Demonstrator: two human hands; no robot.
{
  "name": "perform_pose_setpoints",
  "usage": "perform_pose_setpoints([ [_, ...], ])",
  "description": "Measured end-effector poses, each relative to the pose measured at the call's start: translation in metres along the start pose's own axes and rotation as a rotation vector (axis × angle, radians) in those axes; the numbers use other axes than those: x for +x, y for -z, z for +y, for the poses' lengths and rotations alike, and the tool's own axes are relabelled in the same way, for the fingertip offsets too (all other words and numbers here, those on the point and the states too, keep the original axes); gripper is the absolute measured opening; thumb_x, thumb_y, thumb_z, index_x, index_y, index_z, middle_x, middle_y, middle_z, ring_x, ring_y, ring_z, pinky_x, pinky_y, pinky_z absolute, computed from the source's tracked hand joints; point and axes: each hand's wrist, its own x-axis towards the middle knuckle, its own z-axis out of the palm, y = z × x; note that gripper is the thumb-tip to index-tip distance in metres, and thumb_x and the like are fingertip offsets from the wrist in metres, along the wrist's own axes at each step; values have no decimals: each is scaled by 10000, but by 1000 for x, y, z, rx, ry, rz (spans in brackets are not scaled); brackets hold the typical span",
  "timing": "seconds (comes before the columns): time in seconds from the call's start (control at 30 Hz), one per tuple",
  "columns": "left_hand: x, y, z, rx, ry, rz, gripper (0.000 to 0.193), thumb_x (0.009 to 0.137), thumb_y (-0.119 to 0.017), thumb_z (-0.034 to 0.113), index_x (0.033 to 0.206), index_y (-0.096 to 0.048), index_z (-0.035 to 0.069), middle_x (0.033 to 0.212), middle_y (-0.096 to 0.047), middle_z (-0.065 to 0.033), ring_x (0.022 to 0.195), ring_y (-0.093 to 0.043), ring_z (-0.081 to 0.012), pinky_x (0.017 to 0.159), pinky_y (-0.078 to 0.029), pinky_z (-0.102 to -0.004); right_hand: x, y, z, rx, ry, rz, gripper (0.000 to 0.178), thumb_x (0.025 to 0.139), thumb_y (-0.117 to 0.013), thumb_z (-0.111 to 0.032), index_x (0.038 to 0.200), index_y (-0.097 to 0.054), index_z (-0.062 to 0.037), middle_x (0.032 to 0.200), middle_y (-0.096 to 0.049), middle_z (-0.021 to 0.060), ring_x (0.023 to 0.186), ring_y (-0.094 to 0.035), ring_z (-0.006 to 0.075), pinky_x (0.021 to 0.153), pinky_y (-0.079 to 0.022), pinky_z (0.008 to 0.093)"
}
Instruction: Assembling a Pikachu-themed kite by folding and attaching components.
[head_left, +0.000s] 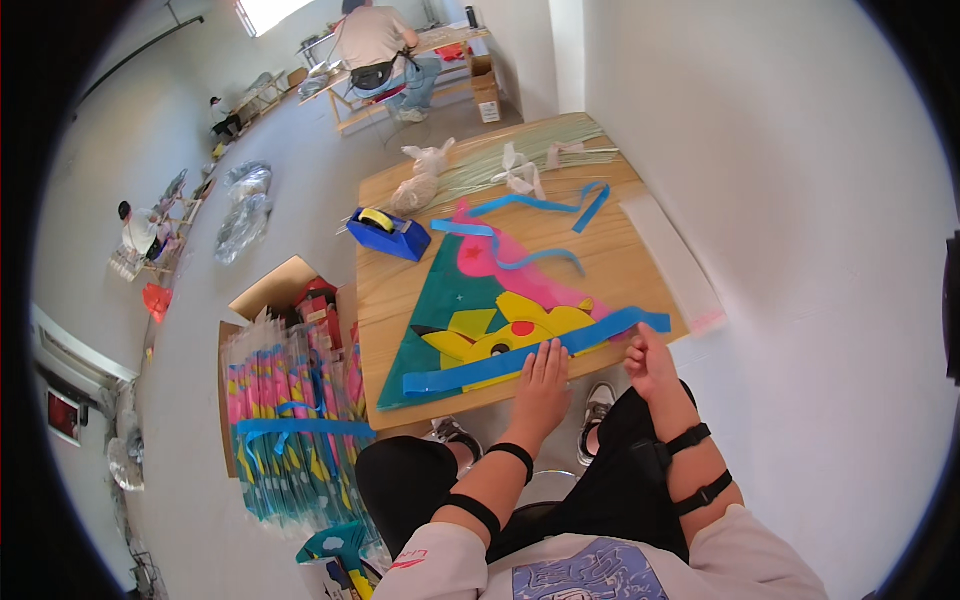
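A thin triangular sheet (425, 345), teal and pink with a yellow cartoon figure, lies on the wooden table in front of me and looks like a kite. Across its near edge runs a wide blue ribbon (450, 378). My left hand (545, 380) rests flat on the ribbon near its middle, fingers stretched out. At the ribbon's right end, my right hand (650, 368) has curled fingers, with the fingertips pinched at its lower edge. Another blue ribbon (535, 262) lies loosely bent over the sheet's far part.
A blue tape dispenser (388, 236) stands at the table's left edge. Thin rods (480, 172) and knotted white plastic bags (425, 175) lie at the far end. Left of the table, a cardboard box (275, 285) holds several packed colourful sheets. A white wall rises on the right; people sit farther back.
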Motion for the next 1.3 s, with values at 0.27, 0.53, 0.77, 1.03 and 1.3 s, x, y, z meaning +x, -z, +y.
perform_pose_setpoints([
  [0.27,-1,6,0,-50,4,32,926,806,-811,279,1588,-408,-11,1679,-384,-188,1569,-350,-347,1285,-266,-499,31,-30,2,-972,885,28,217,947,-793,-202,1084,-739,-44,891,-672,11,653,-589,107,622,-494,280],
  [0.53,-3,-7,-1,19,10,86,895,800,-793,256,1572,-429,-13,1670,-394,-190,1564,-357,-343,1282,-276,-493,-6,-108,27,-1410,1106,-229,176,903,-770,-111,1029,-668,-43,951,-666,91,877,-668,226,790,-541,355],
  [0.77,-2,-17,1,56,28,120,861,830,-752,277,1575,-432,-10,1670,-395,-187,1564,-354,-335,1284,-268,-495,16,-39,5,-1591,1134,305,518,843,-827,-183,1275,-577,-41,1153,-643,138,1116,-623,346,962,-506,471],
  [1.03,-2,-11,-1,56,5,115,758,865,-672,215,1551,-462,-29,1657,-419,-190,1553,-380,-336,1275,-289,-498,41,-36,-19,-1631,1080,75,325,842,-776,-119,1128,-635,-59,1036,-666,138,1020,-666,326,862,-531,462],
  [1.3,-4,-22,-1,-5,38,174,588,938,-554,145,1505,-534,-10,1621,-461,-195,1520,-429,-345,1268,-308,-505,-4,-125,34,-1450,934,-323,177,914,-700,-102,1048,-612,-25,836,-679,159,754,-680,345,686,-531,444],
])
